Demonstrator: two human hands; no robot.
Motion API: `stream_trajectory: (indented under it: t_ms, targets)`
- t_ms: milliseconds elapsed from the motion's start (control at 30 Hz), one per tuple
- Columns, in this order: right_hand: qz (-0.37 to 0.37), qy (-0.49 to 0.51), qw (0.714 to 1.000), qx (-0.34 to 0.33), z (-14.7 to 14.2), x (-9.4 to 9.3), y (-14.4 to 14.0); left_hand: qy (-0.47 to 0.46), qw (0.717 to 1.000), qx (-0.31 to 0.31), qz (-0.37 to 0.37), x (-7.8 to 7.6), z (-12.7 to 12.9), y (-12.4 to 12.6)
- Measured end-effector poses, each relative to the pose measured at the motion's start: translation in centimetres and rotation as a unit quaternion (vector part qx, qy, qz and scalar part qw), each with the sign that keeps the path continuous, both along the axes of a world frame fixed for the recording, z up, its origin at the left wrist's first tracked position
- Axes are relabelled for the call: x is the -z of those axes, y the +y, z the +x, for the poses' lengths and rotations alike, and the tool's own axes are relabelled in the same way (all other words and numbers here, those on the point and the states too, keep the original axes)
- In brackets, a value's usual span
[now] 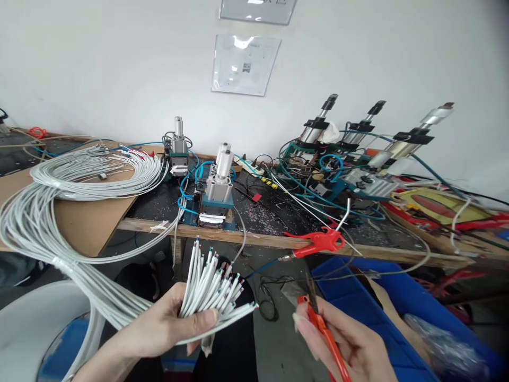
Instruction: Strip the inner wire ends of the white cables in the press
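We hold a bunch of white cables in our left hand, their ends fanned just short of the bench's front edge; their loops run back onto cardboard at its left end. Our right hand grips a red-handled tool, apart from the cables. Pale scraps litter the black top, a cylinder machine stands at the front edge, and a red air gun lies there farther right. Blue bins sit below; behind rises a white wall.
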State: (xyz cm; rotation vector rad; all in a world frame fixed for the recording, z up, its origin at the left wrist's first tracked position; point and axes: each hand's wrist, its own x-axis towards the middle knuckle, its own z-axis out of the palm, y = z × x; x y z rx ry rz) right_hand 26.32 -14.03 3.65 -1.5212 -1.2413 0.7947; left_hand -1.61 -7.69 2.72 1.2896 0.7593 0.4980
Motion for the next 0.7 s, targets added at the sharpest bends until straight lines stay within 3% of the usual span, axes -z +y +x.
stream_trajectory:
  t_ms: [200,400,533,700]
  targets:
    - [-0.016,-0.004,1.0,-0.005,-1.3,-0.7,-0.6,0.065,0.996,0.06,0.01,-2.4,0.5,0.0]
    - [0.026,0.001,1.0,0.015,-2.0,-0.9,0.4,0.018,0.998,0.068,0.003,-0.8,0.4,-0.4]
    - [0.052,0.045,0.994,-0.079,-2.6,-1.2,2.5,0.007,0.996,0.046,-0.071,0.7,0.0,-1.3]
    - [0.073,0.076,0.97,-0.221,-3.4,-1.0,4.6,0.011,0.993,0.04,-0.109,1.3,-0.3,-1.9]
